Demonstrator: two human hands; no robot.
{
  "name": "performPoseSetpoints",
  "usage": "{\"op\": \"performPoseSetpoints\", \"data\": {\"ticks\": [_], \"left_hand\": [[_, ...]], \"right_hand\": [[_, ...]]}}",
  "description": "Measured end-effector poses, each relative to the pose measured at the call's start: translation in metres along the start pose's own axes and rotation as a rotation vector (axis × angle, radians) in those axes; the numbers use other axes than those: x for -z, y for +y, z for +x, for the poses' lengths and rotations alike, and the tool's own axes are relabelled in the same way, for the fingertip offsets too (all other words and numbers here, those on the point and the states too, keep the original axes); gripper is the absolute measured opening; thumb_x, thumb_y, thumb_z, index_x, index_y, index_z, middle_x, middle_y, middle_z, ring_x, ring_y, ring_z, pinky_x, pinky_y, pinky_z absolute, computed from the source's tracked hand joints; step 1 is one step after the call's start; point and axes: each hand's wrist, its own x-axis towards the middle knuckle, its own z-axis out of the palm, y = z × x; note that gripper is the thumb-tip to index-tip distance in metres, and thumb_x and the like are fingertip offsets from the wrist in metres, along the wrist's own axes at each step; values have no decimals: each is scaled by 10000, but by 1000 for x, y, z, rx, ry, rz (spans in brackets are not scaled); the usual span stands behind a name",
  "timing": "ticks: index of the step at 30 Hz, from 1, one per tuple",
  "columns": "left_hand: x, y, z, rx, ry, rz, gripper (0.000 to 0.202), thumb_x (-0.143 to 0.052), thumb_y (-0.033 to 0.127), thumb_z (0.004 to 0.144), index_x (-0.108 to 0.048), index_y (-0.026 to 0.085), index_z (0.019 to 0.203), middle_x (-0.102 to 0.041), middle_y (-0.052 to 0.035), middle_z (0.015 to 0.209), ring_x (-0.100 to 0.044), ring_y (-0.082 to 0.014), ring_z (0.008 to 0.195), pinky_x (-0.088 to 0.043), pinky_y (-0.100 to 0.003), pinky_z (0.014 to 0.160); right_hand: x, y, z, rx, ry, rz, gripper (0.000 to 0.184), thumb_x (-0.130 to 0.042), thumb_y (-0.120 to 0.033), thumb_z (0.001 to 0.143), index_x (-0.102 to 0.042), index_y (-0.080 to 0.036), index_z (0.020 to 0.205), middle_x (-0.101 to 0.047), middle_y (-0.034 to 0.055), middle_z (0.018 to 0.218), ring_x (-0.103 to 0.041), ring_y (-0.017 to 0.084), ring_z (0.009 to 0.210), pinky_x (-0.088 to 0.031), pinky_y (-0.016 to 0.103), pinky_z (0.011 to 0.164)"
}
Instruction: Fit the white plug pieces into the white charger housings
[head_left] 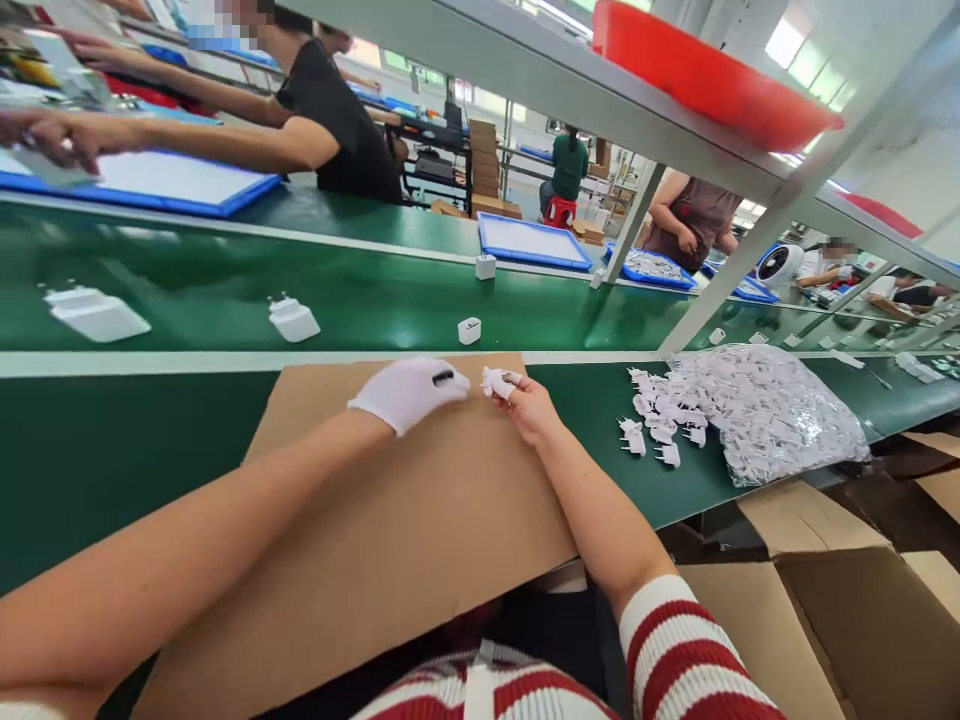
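My left hand (409,392) wears a white glove and is closed round a small white charger body with a dark slot showing at its end. My right hand (525,405) is bare and pinches a small white plug part (496,381) at its fingertips, right beside the left hand's piece. Both hands hover over a sheet of brown cardboard (375,540) lying on the green bench.
A clear bag of white plug parts (765,410) and several loose ones (652,425) lie to the right. White chargers (294,319) sit on the green conveyor belt (225,290). Other people work across the belt at blue trays (534,243). Open cardboard boxes (825,600) stand at lower right.
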Motion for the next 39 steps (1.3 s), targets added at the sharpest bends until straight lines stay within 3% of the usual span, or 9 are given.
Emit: {"op": "performPoseSetpoints", "data": {"ticks": [3,7,13,16,19,24,30,35,39], "left_hand": [[-27,15,-25,13,-58,-10,276,-644,504,888,-788,274,939,-801,-44,1059,-711,-258,978,-527,-317,847],[-52,16,-31,84,23,-251,362,-690,503,869,-800,292,1142,-813,-22,1225,-734,-266,1109,-555,-329,993],[-60,12,-30,177,49,-451,410,-775,510,802,-805,310,1158,-824,21,1181,-751,-240,1071,-567,-304,1023],[-58,13,-31,181,59,-471,400,-784,510,790,-815,301,1130,-830,18,1102,-757,-241,1021,-578,-297,998],[-57,13,-30,190,25,-476,388,-791,552,775,-819,287,1058,-828,14,1006,-764,-254,972,-588,-312,956],[-60,8,-25,139,-4,-532,366,-788,587,755,-809,284,958,-829,26,1001,-771,-254,979,-583,-313,949],[-62,7,-23,168,-5,-555,389,-792,579,747,-816,292,1008,-836,25,1037,-773,-268,1026,-579,-325,951],[-64,6,-23,159,7,-536,393,-799,599,753,-827,295,1002,-836,25,1043,-772,-270,1031,-582,-329,967],[-66,8,-25,116,43,-506,473,-763,571,825,-812,346,1238,-834,29,1098,-771,-262,1028,-579,-325,978]], "right_hand": [[2,-1,-1,-7,-3,-102,382,-949,-359,655,-762,-187,940,-800,35,926,-706,141,771,-598,275,749],[2,-5,-6,122,-17,-225,417,-925,-390,681,-751,-214,1016,-804,26,976,-741,169,835,-642,345,857],[7,-11,-16,523,-8,-550,246,-822,-411,792,-754,-240,955,-781,60,1075,-726,221,1005,-621,393,959],[9,-10,-21,663,-94,-735,298,-698,-322,909,-748,-277,1199,-771,59,1190,-709,218,1060,-594,406,1013],[10,-8,-23,687,-166,-856,448,-656,-234,917,-667,-292,1362,-769,51,1243,-716,221,1070,-590,411,1030],[6,-9,-22,726,-242,-1177,300,-602,-132,884,-738,-268,1113,-782,63,1116,-700,273,1106,-589,429,999],[5,-9,-23,800,-174,-1239,391,-509,-56,865,-722,-253,1128,-771,69,1119,-685,266,1102,-573,398,979],[1,-8,-22,777,-232,-1320,478,-477,21,763,-704,-246,1088,-763,61,1127,-672,261,1079,-560,370,921],[-3,-8,-20,769,-177,-1383,405,-472,40,725,-660,-243,946,-734,58,994,-657,257,991,-528,332,822]]}}
